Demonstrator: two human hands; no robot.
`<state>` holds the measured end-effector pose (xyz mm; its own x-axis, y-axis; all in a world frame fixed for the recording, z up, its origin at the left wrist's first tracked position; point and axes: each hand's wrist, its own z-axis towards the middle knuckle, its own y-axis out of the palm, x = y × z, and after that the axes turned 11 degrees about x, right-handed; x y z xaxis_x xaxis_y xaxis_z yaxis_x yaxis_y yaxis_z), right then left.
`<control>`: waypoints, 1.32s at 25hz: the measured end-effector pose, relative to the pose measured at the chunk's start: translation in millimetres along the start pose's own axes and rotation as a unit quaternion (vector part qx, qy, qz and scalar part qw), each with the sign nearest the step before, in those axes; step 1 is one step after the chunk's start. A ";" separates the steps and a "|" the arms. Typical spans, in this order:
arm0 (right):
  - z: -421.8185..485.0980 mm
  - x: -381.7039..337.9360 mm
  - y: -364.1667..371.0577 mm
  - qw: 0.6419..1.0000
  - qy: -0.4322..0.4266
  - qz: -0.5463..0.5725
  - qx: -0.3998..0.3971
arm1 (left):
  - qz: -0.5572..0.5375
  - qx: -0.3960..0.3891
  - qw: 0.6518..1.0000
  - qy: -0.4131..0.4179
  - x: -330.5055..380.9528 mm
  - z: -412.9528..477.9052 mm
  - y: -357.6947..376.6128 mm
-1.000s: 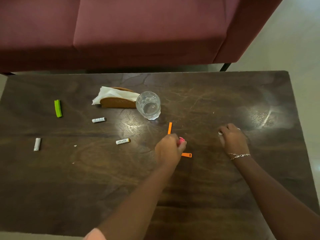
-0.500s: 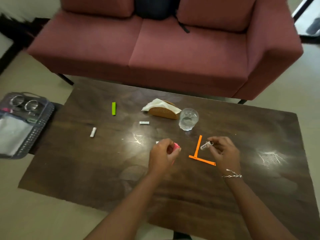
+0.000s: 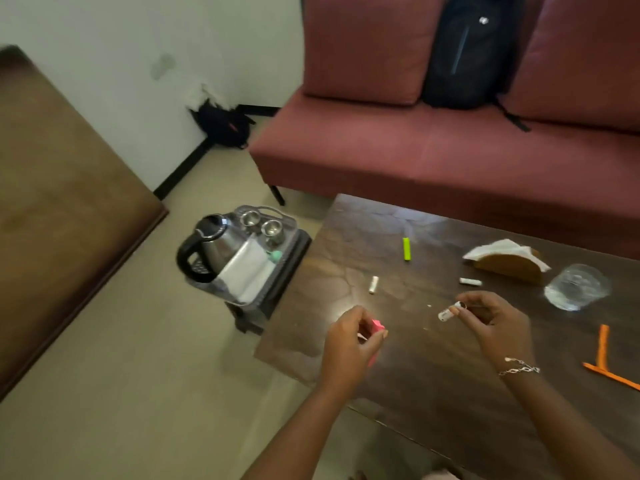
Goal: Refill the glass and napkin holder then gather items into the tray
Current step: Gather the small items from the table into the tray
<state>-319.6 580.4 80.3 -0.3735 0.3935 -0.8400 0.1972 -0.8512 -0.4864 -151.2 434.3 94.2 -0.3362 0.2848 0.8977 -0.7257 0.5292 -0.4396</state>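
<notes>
My left hand (image 3: 349, 344) grips a small pink item (image 3: 377, 327) above the dark table's left end. My right hand (image 3: 491, 323) pinches a white battery (image 3: 446, 314) just right of it. On the table lie two more white batteries (image 3: 373, 284) (image 3: 470, 281), a green clip (image 3: 407, 249) and two orange sticks (image 3: 604, 348). The wooden napkin holder (image 3: 509, 268) carries white napkins, and the clear glass (image 3: 576, 287) stands to its right. The grey tray (image 3: 263, 292) sits on a low stool left of the table.
The tray holds a steel kettle (image 3: 211, 247), two metal cups (image 3: 261, 225) and white napkins (image 3: 247, 271). A red sofa (image 3: 415, 150) with a black backpack (image 3: 467, 53) stands behind the table. A brown wooden surface (image 3: 59, 188) fills the left side.
The view swung left, bringing the tray and kettle into sight. My right hand picked up a battery and both hands moved toward the table's left end.
</notes>
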 end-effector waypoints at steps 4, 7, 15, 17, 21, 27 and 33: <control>-8.7 -53.6 82.5 0.998 -0.041 0.011 -0.051 | 0.035 0.084 0.996 -0.018 -30.7 23.1 -91.2; -7.5 -80.6 131.8 0.995 -0.065 -0.003 -0.079 | 0.044 0.111 0.993 -0.025 -47.8 47.1 -137.3; 11.0 -130.9 259.0 0.988 -0.117 -0.046 -0.094 | 0.094 0.109 0.990 0.002 -102.0 153.2 -219.8; 17.0 -144.3 286.1 0.987 -0.121 -0.061 -0.088 | 0.103 0.082 0.991 0.006 -112.6 176.5 -233.5; 32.5 -166.4 335.0 0.983 -0.113 -0.105 -0.103 | 0.111 0.064 0.992 0.023 -118.6 230.6 -259.6; 60.3 -164.5 402.6 0.977 -0.060 -0.180 -0.103 | 0.133 0.074 0.984 0.093 -114.3 338.5 -287.9; 73.7 -137.7 468.7 0.964 0.002 -0.233 -0.125 | 0.223 -0.020 0.965 0.138 -161.0 449.7 -274.8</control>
<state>-242.5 101.7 -14.2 -0.4713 0.7147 -0.5167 0.2214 -0.4712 -0.8538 -167.7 -116.4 83.4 -0.4321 0.6905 0.5801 -0.5209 0.3340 -0.7856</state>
